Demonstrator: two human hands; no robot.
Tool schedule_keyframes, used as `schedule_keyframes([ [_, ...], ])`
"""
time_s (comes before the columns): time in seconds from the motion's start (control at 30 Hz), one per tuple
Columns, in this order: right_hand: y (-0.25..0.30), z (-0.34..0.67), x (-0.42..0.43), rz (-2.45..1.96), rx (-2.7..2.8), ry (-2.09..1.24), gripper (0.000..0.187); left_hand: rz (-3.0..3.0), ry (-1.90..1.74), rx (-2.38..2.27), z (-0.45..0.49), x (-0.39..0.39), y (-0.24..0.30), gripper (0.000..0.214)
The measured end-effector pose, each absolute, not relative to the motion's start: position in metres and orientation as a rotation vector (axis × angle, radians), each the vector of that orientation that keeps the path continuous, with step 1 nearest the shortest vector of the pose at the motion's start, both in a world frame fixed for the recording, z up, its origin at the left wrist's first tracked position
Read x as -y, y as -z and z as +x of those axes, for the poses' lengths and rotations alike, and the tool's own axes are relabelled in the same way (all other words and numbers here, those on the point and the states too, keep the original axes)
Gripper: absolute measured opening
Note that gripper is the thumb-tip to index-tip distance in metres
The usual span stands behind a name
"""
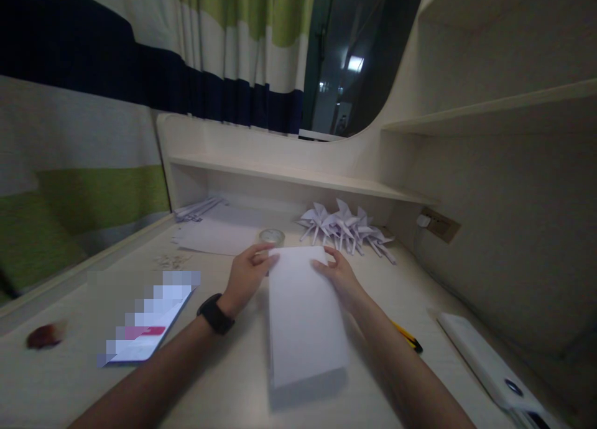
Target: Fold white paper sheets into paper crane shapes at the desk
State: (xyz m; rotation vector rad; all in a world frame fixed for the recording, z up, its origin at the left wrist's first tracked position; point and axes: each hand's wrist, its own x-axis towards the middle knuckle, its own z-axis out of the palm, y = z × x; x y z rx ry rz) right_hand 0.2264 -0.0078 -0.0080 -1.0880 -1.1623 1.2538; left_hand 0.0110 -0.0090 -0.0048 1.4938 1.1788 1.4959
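Note:
Between my hands is a folded sheet of white paper (305, 317), its near end tilted toward me over the desk. My left hand (249, 273) pinches the far left corner, thumb on top. At the far right corner my right hand (340, 273) grips the paper the same way. The fingers under the sheet are partly hidden. Just beyond the left hand lies a roll of clear tape (272, 237). Several white paper pinwheels (342, 224) are heaped behind the right hand.
A stack of white paper (219, 230) lies at the back left, with rolled paper sticks (200, 209) beside it. A lit phone (153, 317) is left of my arm. A yellow-black cutter (410, 339) and a white device (485, 360) are on the right. A low shelf (298, 179) overhangs the back.

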Motion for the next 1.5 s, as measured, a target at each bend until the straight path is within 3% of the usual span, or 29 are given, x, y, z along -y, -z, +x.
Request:
schedule_keyframes([
  [0.1,0.021,0.227,0.0,-1.225,1.263,-1.104,0.076,1.59,-1.357,-1.311,0.007,-0.003,0.018,0.038],
  [0.23,0.038,0.228,-0.003,-1.501,1.644,-0.632,0.073,1.719,-1.234,-1.485,0.001,-0.017,0.04,0.02],
  [0.33,0.041,0.22,0.007,-1.366,2.122,-0.284,0.057,1.718,-1.18,-1.493,0.0,-0.022,0.05,0.011],
  [0.47,0.039,0.203,0.03,-1.102,2.608,-0.128,0.043,1.687,-1.132,-1.447,-0.001,-0.024,0.054,0.011],
  [1.5,0.044,0.197,0.042,-1.143,2.777,-0.098,0.05,1.567,-1.122,-1.252,-0.002,-0.02,0.051,0.024],
])
